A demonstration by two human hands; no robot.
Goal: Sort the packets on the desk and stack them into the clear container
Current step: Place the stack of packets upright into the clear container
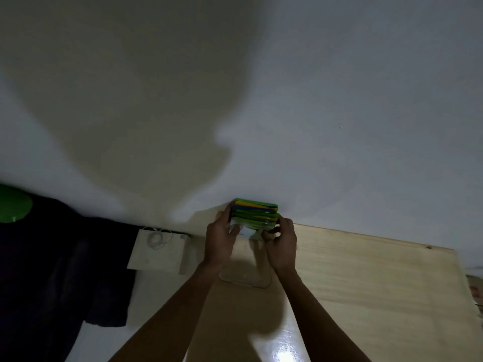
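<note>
A stack of green, yellow and blue packets [254,212] is held up near the far edge of the wooden desk [366,283], against the white wall. My left hand [222,239] grips the stack's left side and my right hand [281,244] grips its right side. A white packet face shows at the front bottom of the stack. Below my hands lies a clear container [245,276] on the desk; its rim is faint and I cannot tell if anything is in it.
A small wooden shelf [159,250] with a coiled white cable sits left of the desk. Dark cloth [65,270] hangs at the left, with a green round object [13,205] above it. The desk's right edge runs near the frame's right side.
</note>
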